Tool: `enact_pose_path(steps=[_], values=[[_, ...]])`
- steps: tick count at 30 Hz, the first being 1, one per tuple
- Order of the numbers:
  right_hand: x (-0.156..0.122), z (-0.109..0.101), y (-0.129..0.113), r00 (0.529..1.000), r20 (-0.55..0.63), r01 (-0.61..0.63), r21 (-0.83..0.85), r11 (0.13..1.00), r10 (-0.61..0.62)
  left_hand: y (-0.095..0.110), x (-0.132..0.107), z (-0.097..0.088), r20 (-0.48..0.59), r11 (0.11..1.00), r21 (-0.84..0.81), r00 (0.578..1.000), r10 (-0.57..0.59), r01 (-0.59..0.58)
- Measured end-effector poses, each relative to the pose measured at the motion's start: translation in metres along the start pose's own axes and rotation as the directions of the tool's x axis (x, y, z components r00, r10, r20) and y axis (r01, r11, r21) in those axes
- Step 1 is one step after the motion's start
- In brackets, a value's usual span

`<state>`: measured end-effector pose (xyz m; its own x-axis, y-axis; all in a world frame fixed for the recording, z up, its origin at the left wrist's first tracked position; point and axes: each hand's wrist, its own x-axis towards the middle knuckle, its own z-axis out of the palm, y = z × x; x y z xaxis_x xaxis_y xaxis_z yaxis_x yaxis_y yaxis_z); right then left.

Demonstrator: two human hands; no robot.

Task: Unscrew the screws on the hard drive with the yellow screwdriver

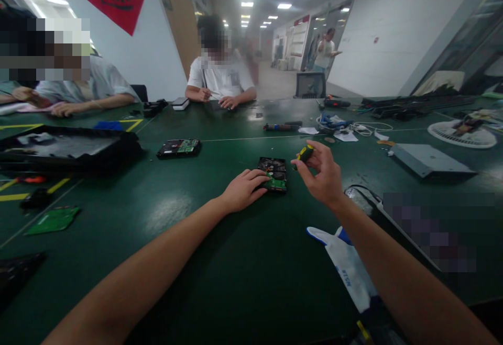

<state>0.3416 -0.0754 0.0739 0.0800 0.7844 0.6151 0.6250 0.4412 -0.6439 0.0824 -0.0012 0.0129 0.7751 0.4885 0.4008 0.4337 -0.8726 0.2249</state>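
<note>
A hard drive point(274, 170) lies circuit-board side up on the green table point(220, 261), its green board toward me. My left hand point(244, 189) rests on its left edge, fingers curled over the near corner and pressing it down. My right hand point(323, 175) is raised just right of the drive, fingers closed round a small screwdriver point(304, 154) with a yellow and black handle, held above the drive's right side.
A second hard drive point(179, 147) lies further left. A black tray point(66, 148) and a green circuit board point(53, 220) sit at left. A white and blue glove point(346, 266) lies under my right forearm. A grey box point(430, 160) stands at right. Two seated people are across the table.
</note>
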Motion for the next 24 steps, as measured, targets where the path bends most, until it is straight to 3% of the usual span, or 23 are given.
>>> enact_pose_path(steps=[13, 24], values=[[0.001, 0.002, -0.003, 0.999, 0.039, -0.022, 0.003, 1.000, 0.022, 0.001, 0.001, 0.000, -0.013, 1.000, -0.002, 1.000, 0.007, -0.007], [0.001, 0.005, 0.007, 0.996, -0.079, -0.057, -0.109, 0.992, 0.048, 0.001, 0.001, -0.001, -0.004, 1.000, 0.012, 1.000, 0.005, -0.005]])
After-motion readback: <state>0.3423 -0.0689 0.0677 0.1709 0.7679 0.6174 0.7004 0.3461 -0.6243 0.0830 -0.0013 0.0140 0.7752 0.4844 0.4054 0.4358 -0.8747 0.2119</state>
